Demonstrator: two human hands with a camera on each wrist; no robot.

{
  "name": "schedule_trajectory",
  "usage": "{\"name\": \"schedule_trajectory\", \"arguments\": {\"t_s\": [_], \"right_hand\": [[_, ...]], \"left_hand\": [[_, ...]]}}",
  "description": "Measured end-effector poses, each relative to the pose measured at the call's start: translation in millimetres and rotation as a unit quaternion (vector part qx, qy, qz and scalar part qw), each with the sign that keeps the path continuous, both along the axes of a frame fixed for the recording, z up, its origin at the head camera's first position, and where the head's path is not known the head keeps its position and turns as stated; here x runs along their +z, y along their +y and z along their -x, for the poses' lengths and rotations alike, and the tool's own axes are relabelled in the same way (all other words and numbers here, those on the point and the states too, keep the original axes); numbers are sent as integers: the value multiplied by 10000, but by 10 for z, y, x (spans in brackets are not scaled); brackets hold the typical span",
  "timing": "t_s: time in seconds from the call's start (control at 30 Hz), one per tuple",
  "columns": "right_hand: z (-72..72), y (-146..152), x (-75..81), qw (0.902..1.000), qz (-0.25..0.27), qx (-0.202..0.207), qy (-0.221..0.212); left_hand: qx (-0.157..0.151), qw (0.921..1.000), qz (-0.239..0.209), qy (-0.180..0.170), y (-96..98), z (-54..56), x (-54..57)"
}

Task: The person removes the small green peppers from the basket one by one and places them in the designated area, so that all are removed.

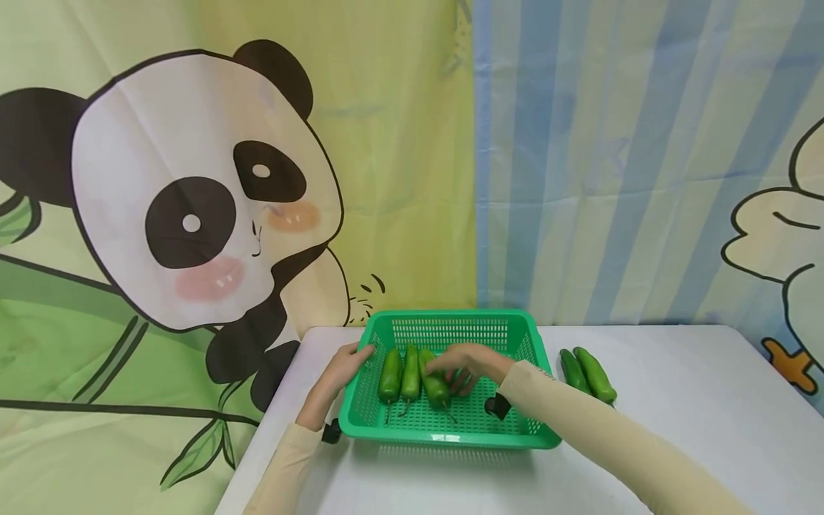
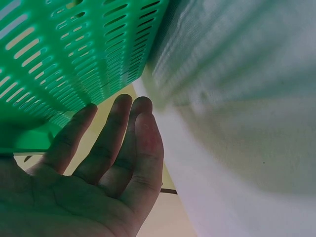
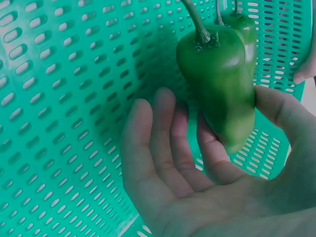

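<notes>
The green pepper (image 1: 437,391) you have in hand is inside the basket, low in the middle of the head view, its stem pointing to the bottom of the frame. Your right hand (image 1: 475,361) pinches it between thumb and index finger, the other fingers loosely bent beside it; whether it touches the basket floor you cannot tell. Just to its left lie two more peppers, a slim one (image 1: 410,379) and a broader one (image 1: 390,379), their stems also toward the bottom. Around them is the green basket (image 1: 412,434). Your left hand (image 1: 336,378) is at its left rim, thumb over the edge, the other fingers loosely extended outside the wall, gripping nothing. Right of the basket, two peppers (image 1: 595,375) lie side by side on the white table (image 1: 682,400). Behind, a panda (image 1: 148,136) fills the upper left and a blue-striped curtain (image 1: 579,143) the upper right.
</notes>
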State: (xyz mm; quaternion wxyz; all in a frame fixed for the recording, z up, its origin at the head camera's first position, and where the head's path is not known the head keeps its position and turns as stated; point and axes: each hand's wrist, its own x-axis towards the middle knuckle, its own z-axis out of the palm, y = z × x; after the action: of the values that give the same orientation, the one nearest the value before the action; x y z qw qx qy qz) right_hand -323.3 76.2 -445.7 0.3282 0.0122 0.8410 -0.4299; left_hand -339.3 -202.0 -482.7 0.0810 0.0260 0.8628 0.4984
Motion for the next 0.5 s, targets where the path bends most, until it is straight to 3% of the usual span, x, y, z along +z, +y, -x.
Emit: {"name": "schedule_trajectory", "arguments": {"t_s": [0.5], "right_hand": [[-7, 102, 139, 9965, 603, 120, -569]], "left_hand": [[-30, 10000, -8, -40, -4, -12, 22]]}}
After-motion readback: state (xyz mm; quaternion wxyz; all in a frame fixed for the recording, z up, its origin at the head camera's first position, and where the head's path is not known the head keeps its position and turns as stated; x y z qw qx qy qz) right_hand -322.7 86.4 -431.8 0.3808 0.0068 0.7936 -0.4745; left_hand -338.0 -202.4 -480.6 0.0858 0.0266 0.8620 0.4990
